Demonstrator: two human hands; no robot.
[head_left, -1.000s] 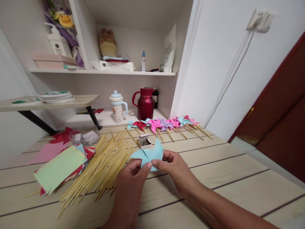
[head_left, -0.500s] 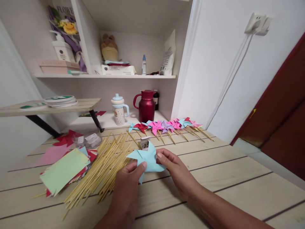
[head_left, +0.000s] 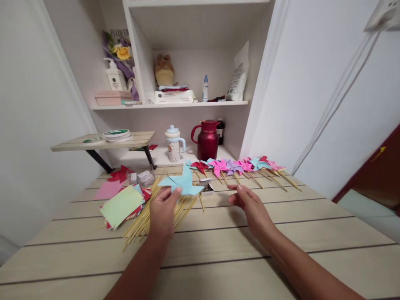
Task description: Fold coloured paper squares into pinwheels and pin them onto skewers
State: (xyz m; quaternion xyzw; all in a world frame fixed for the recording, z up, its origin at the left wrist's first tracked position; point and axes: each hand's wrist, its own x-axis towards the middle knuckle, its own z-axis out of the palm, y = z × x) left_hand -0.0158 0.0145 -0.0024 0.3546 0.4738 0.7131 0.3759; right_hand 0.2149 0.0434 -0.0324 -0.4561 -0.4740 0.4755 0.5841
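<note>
While the left hand (head_left: 162, 210) pinches one blue paper pinwheel (head_left: 183, 183) over one pile of sticks (head_left: 140, 224), the right hand (head_left: 250, 203) hangs open and empty near one small pin box (head_left: 206, 188). Finished pinwheels (head_left: 233, 166) line the far edge, too bunched to count. The near table (head_left: 218, 266) is bare.
</note>
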